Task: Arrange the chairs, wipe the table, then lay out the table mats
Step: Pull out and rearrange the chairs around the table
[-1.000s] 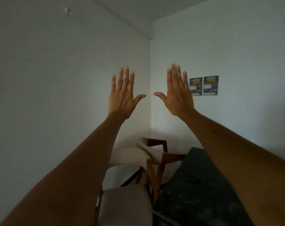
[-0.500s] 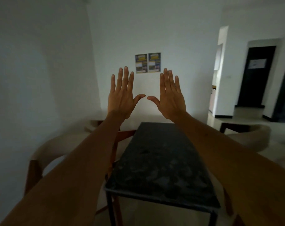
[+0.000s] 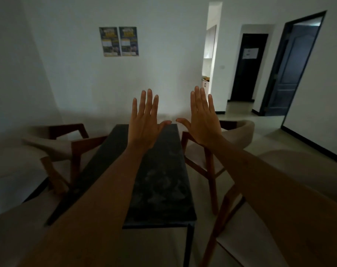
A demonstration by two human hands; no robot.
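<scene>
With both arms stretched out mid-frame, the dark table point(image 3: 160, 182) runs down the centre, bare top showing pale smears. 2 chairs flank it: left chair point(image 3: 54, 143), right chair point(image 3: 235, 135). 2 posters point(image 3: 119, 41) upper centre. Left hand point(image 3: 144, 124) and right hand point(image 3: 204, 122) spread flat, holding nothing.

Two posters point(image 3: 119, 41) side by side on wall; dark door point(image 3: 248, 66) (paper sheet attached).

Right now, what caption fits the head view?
Both hands, left hand and right hand, raised open above the dark table flanked by chairs.
</scene>
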